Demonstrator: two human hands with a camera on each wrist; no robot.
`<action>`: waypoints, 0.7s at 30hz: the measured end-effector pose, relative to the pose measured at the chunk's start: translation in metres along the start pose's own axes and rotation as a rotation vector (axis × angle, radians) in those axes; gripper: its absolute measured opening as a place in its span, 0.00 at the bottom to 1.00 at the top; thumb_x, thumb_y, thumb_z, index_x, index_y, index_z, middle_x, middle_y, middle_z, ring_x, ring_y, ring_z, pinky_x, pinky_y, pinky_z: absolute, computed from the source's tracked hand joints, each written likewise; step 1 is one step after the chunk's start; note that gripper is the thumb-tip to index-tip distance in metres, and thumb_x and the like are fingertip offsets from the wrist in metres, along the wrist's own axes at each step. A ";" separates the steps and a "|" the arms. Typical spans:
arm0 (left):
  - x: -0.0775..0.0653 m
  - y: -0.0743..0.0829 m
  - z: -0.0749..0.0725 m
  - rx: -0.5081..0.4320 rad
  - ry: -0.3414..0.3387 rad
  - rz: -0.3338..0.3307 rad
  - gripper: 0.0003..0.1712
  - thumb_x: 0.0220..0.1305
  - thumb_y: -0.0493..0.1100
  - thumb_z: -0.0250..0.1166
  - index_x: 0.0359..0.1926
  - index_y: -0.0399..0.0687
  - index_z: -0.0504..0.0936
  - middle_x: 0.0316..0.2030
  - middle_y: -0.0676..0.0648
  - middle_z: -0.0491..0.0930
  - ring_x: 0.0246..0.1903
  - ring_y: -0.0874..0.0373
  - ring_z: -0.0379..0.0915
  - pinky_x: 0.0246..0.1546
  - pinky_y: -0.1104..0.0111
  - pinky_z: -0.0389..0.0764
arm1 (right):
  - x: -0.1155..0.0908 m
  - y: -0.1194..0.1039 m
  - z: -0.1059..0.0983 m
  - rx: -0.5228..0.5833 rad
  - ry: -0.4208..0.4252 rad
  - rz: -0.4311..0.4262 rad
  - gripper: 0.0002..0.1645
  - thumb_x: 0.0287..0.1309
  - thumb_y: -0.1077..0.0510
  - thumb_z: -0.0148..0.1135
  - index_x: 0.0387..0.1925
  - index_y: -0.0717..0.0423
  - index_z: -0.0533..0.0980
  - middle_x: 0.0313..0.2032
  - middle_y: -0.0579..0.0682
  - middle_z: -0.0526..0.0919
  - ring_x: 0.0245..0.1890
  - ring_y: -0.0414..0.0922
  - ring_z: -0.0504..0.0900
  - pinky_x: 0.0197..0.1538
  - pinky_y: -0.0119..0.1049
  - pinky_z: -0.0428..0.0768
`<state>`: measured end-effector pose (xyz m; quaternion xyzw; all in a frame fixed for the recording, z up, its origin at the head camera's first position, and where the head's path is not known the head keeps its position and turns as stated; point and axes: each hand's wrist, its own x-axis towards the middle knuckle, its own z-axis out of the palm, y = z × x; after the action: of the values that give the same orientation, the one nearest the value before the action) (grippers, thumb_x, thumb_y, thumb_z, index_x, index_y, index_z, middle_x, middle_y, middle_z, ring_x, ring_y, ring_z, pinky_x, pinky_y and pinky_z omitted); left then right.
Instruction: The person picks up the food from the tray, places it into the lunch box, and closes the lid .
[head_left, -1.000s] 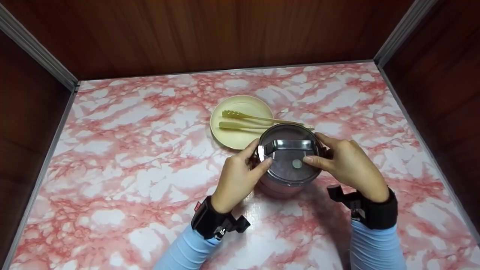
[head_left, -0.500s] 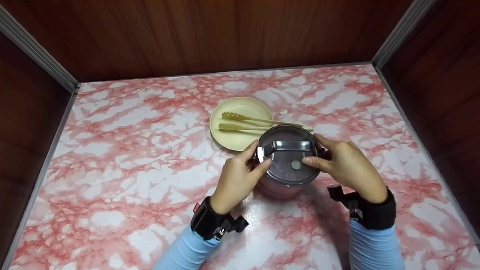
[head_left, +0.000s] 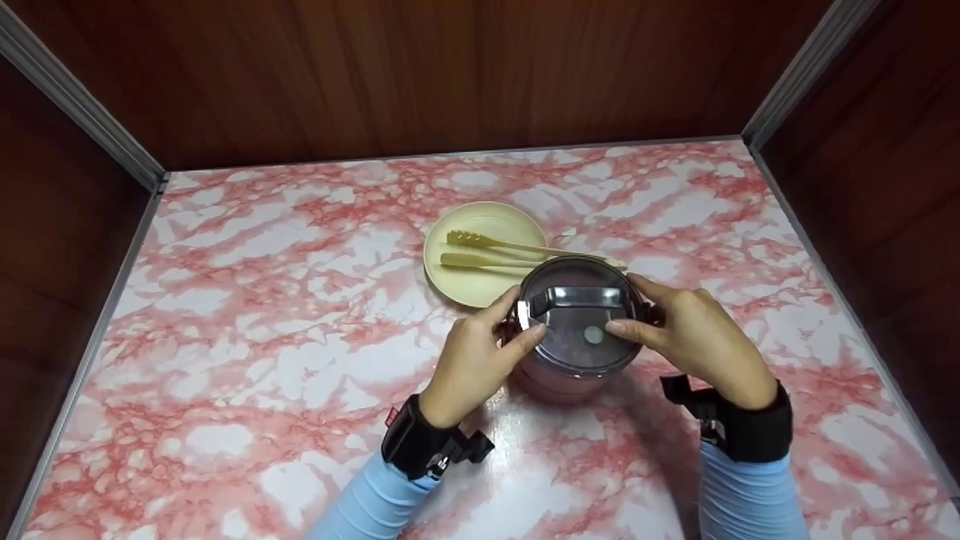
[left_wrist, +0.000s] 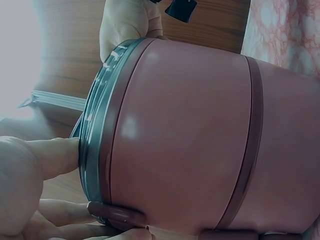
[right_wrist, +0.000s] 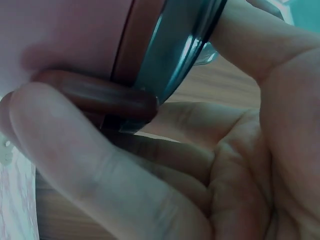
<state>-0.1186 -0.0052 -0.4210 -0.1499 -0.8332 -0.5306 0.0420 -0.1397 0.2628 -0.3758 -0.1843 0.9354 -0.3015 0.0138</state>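
Observation:
A pink round lunch box (head_left: 562, 384) stands on the table with a dark see-through lid (head_left: 574, 352). Across the lid runs a shiny dark handle (head_left: 581, 297), with a pale round button in front of it. My left hand (head_left: 476, 360) grips the lid's left side, thumb on top and fingers around the edge by a brown clasp (left_wrist: 120, 215). On the opposite side my right hand (head_left: 697, 330) holds the rim likewise, its thumb near the button. In the right wrist view, its curled fingers wrap about the other brown clasp (right_wrist: 95, 95).
Behind the lunch box lies a pale yellow plate (head_left: 476, 292). A slotted utensil (head_left: 469, 238) and a spatula (head_left: 461, 260) rest across it, their handles reaching right behind the lid. Dark wooden panels (head_left: 450, 75) border the red-and-white marbled table (head_left: 262, 337).
The table and everything on it sit slightly lower in the head view. Both hands keep their hold on the lunch box, with little visible movement.

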 end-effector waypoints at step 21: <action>0.006 -0.006 -0.003 0.025 -0.038 0.026 0.41 0.66 0.59 0.64 0.70 0.38 0.68 0.62 0.40 0.73 0.62 0.54 0.70 0.63 0.66 0.69 | 0.002 0.014 -0.008 -0.009 -0.058 -0.017 0.41 0.61 0.36 0.64 0.70 0.48 0.69 0.40 0.51 0.88 0.35 0.44 0.86 0.42 0.49 0.82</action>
<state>-0.1264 -0.0087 -0.4237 -0.1704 -0.8384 -0.5166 0.0350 -0.1471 0.2768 -0.3774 -0.2009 0.9344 -0.2917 0.0375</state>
